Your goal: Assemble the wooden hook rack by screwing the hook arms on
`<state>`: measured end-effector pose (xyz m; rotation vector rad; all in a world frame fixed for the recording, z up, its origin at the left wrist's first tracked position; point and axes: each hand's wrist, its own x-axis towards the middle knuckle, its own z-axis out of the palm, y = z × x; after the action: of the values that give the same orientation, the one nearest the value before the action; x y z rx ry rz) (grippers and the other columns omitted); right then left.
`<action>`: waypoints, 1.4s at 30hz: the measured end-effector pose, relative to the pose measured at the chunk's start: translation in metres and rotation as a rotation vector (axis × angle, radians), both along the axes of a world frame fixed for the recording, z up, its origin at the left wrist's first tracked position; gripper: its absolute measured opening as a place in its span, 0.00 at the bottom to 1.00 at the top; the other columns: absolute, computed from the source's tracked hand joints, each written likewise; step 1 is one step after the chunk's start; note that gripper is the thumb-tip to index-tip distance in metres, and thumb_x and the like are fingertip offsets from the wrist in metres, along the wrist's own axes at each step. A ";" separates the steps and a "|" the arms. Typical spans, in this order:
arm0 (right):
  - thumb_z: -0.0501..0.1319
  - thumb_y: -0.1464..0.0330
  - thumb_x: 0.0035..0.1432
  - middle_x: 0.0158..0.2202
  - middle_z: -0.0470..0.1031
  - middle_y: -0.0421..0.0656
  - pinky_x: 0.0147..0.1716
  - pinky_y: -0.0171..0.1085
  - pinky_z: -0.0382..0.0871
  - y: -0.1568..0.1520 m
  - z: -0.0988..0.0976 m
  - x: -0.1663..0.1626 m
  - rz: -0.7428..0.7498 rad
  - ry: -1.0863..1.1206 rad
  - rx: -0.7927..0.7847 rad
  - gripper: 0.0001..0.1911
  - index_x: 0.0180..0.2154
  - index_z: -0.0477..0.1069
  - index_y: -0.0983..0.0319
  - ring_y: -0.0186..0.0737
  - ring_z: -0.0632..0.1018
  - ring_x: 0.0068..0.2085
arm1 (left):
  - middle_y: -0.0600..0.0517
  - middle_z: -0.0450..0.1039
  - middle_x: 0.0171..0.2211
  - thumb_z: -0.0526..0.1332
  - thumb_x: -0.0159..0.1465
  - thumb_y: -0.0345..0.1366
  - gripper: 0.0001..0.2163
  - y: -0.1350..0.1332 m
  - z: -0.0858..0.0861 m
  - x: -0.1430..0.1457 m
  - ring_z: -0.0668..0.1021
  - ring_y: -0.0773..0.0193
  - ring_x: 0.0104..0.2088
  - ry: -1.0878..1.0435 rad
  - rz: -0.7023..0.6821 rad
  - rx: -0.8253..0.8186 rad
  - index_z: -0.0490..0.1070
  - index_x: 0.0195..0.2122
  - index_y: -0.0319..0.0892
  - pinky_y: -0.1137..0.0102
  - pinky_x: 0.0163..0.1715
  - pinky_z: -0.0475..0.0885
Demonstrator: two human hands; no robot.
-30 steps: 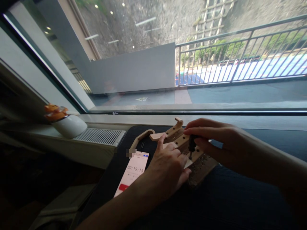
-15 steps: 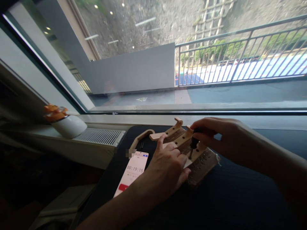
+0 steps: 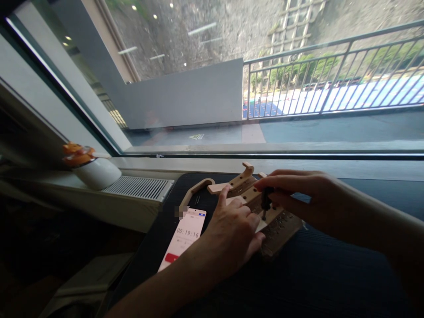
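Note:
My right hand (image 3: pixel 294 192) grips the dark handle of a small screwdriver (image 3: pixel 266 199), its fingers wrapped round the top. The screwdriver stands nearly upright, its tip down at a pale wooden hook piece (image 3: pixel 274 214) on a brown board (image 3: pixel 281 234). My left hand (image 3: pixel 236 221) holds the wooden pieces against the board, index finger stretched onto another wooden hook piece (image 3: pixel 220 188) and thumb by the board's near edge. The other fingers curl over the middle of the assembly. Dark holes show along the hook pieces. Whether a screw sits under the tip cannot be made out.
A loose curved wooden piece (image 3: pixel 195 191) lies on the black table (image 3: pixel 331 274), with thin dark screws (image 3: pixel 198 199) close by. A phone (image 3: pixel 183 236) showing a running timer lies left of my hand. Behind are a white pot (image 3: pixel 99 173), a vent grille (image 3: pixel 142 187) and a window.
My right hand has lowered slightly and turned on the screwdriver, its fingers now lying flatter over the handle. My left hand stays in place. The phone timer has moved on by one second.

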<state>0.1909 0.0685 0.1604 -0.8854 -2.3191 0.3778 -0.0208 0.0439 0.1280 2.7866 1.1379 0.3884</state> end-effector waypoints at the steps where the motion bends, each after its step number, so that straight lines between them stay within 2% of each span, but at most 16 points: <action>1: 0.58 0.70 0.66 0.48 0.83 0.39 0.40 0.34 0.75 0.001 0.000 0.002 -0.001 -0.001 -0.011 0.18 0.54 0.77 0.50 0.41 0.83 0.44 | 0.51 0.77 0.34 0.63 0.68 0.38 0.07 0.000 0.000 0.000 0.77 0.55 0.46 -0.001 -0.002 -0.002 0.74 0.34 0.41 0.44 0.68 0.49; 4: 0.60 0.67 0.65 0.46 0.84 0.39 0.38 0.36 0.75 0.001 0.001 0.006 -0.048 -0.009 -0.022 0.16 0.53 0.77 0.50 0.43 0.83 0.41 | 0.51 0.77 0.35 0.63 0.67 0.38 0.07 0.002 -0.001 0.001 0.77 0.55 0.47 0.008 -0.003 -0.012 0.74 0.35 0.41 0.44 0.68 0.49; 8: 0.60 0.66 0.64 0.35 0.83 0.40 0.30 0.35 0.71 0.002 0.002 0.005 -0.175 -0.039 0.022 0.09 0.42 0.79 0.56 0.40 0.81 0.31 | 0.51 0.77 0.34 0.63 0.67 0.38 0.07 0.004 -0.003 0.002 0.77 0.54 0.47 0.030 -0.013 -0.005 0.74 0.34 0.42 0.42 0.66 0.49; 11: 0.60 0.65 0.64 0.30 0.81 0.40 0.26 0.35 0.67 0.003 0.001 0.002 -0.238 -0.063 0.062 0.07 0.39 0.77 0.56 0.38 0.77 0.26 | 0.51 0.77 0.34 0.64 0.67 0.38 0.07 0.004 -0.002 0.002 0.77 0.54 0.46 0.035 -0.013 -0.012 0.74 0.33 0.42 0.41 0.66 0.48; 17: 0.57 0.65 0.68 0.39 0.79 0.44 0.30 0.34 0.68 0.000 0.003 0.000 -0.145 -0.058 0.101 0.13 0.43 0.81 0.57 0.38 0.79 0.32 | 0.51 0.77 0.35 0.63 0.67 0.38 0.07 0.003 0.002 0.003 0.76 0.55 0.47 0.042 0.003 -0.046 0.74 0.33 0.41 0.43 0.68 0.47; 22: 0.57 0.66 0.69 0.49 0.79 0.43 0.40 0.32 0.73 -0.004 0.005 -0.002 0.024 0.020 -0.023 0.15 0.53 0.78 0.53 0.39 0.81 0.45 | 0.50 0.78 0.36 0.62 0.68 0.38 0.07 0.002 0.004 0.003 0.76 0.54 0.50 0.056 0.007 -0.055 0.75 0.36 0.41 0.43 0.68 0.46; 25: 0.58 0.66 0.69 0.48 0.81 0.41 0.42 0.31 0.74 -0.005 0.006 -0.002 0.069 0.023 -0.095 0.16 0.54 0.77 0.51 0.38 0.81 0.45 | 0.49 0.79 0.39 0.61 0.68 0.37 0.06 0.002 0.004 0.002 0.76 0.53 0.51 0.044 -0.003 -0.052 0.75 0.37 0.42 0.42 0.67 0.48; 30: 0.61 0.67 0.66 0.47 0.83 0.39 0.43 0.32 0.75 -0.004 0.006 0.002 0.039 0.046 -0.084 0.16 0.52 0.79 0.49 0.40 0.83 0.44 | 0.50 0.78 0.35 0.62 0.68 0.37 0.08 0.002 0.004 0.003 0.77 0.54 0.48 0.041 0.006 -0.047 0.73 0.32 0.41 0.44 0.68 0.47; 38: 0.60 0.64 0.65 0.39 0.85 0.40 0.33 0.34 0.72 0.008 -0.002 0.009 -0.141 -0.011 0.068 0.11 0.43 0.81 0.56 0.40 0.83 0.35 | 0.51 0.78 0.34 0.63 0.67 0.38 0.07 0.004 -0.001 0.004 0.77 0.55 0.46 0.054 0.003 -0.040 0.75 0.34 0.41 0.43 0.68 0.46; 42: 0.59 0.65 0.66 0.36 0.83 0.40 0.30 0.34 0.69 0.006 0.000 0.005 -0.175 -0.045 0.097 0.11 0.41 0.81 0.56 0.38 0.81 0.32 | 0.51 0.77 0.34 0.63 0.67 0.38 0.08 0.004 -0.002 0.003 0.77 0.56 0.46 0.049 0.001 -0.037 0.75 0.34 0.41 0.44 0.68 0.46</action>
<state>0.1960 0.0742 0.1599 -1.0488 -2.2581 0.1706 -0.0174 0.0477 0.1264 2.7786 1.1440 0.2981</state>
